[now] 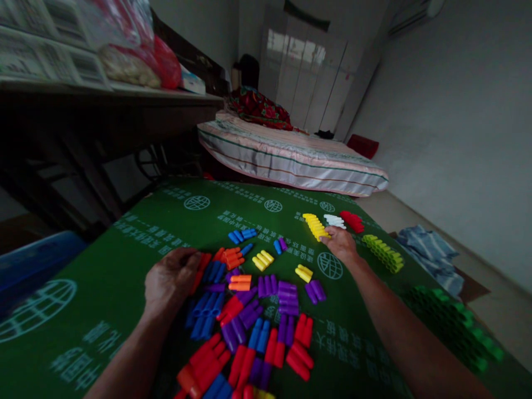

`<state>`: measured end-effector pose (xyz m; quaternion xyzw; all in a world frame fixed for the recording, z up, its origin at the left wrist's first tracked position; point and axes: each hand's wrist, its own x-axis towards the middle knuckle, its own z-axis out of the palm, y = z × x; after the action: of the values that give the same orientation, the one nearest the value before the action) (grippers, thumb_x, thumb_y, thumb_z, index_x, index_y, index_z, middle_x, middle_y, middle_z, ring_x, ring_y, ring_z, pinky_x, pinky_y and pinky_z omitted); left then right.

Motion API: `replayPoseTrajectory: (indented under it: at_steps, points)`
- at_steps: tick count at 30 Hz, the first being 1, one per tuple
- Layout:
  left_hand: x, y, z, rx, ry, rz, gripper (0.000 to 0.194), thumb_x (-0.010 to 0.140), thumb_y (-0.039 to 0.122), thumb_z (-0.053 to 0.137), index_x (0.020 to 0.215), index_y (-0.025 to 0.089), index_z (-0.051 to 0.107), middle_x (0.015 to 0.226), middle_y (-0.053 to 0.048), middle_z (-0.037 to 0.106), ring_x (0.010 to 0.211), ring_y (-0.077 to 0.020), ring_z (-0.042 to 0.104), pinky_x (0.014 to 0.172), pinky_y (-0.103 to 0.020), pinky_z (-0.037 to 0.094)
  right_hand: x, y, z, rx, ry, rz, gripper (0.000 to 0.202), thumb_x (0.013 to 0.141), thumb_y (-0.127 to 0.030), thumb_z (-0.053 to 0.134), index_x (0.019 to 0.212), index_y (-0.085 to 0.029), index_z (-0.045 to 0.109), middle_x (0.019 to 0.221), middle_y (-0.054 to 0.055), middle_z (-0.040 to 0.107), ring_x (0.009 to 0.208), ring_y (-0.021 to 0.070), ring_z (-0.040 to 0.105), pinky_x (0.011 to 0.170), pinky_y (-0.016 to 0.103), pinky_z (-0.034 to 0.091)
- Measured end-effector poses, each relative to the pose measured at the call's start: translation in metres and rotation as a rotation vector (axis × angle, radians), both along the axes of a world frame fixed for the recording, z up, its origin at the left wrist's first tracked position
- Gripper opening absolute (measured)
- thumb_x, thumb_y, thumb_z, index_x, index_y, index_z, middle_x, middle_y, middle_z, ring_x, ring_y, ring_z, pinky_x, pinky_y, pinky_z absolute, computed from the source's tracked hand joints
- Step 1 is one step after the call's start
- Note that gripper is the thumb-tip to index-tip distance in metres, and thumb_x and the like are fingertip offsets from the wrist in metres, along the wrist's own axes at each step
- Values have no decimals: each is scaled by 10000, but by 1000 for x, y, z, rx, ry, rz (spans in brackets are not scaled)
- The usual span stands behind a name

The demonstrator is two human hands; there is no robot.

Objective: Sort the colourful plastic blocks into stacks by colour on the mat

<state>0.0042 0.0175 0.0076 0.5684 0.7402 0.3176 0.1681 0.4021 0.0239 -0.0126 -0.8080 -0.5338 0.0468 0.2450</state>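
1. Pieces (288,293), plastic, mixed colours: strewn in small groups from the middle of the green printed surface (137,233) to its near edge.
2. Left hand (170,277): fingers curled beside red pieces (204,263); whether one is gripped cannot be told.
3. Yellow row (315,226): laid toward the far right corner, its near end met by the bent fingers of the right hand (343,244); any hold is hidden.
4. White cluster (334,221), red cluster (352,221), lime-green row (383,253): set along the right side.
5. Step, as judged: the yellow row's near end is being handled; light fingertip pressure is called for, with neighbouring pieces left undisturbed.
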Motion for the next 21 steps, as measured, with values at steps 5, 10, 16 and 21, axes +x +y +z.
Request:
replayPoseTrajectory:
  at_steps: [5, 10, 16, 21]
  points:
    - [0, 1, 0, -8, -4, -2, 319, 710, 432, 486, 851, 246, 703, 859, -37, 714, 802, -233, 623, 695, -307, 462, 5, -7, 3, 65, 65, -22, 272, 790, -438, 589, 945, -251, 709, 945, 37, 733, 878, 194, 670, 761, 294, 489]
    - [0, 0, 2, -29, -11, 3, 327, 709, 424, 484, 862, 234, 702, 878, -45, 715, 803, -232, 623, 710, -311, 460, 11, -14, 6, 124, 133, -35, 253, 795, -405, 560, 870, -218, 715, 870, 57, 738, 838, 221, 675, 753, 330, 505]
    - [0, -1, 1, -40, -13, 4, 347, 715, 441, 473, 885, 241, 699, 858, -34, 711, 767, -216, 612, 681, -300, 451, -55, -46, 45, 198, 243, 132, 190, 805, -330, 567, 889, -221, 698, 845, 19, 734, 783, 176, 675, 743, 291, 525]
    - [-1, 2, -4, -32, -7, -6, 372, 723, 459, 453, 912, 246, 693, 887, -44, 707, 798, -226, 611, 666, -303, 449, -130, -128, 46, 243, 576, 790, 281, 890, -361, 554, 1137, -257, 634, 1017, 26, 696, 885, 174, 649, 769, 315, 545]
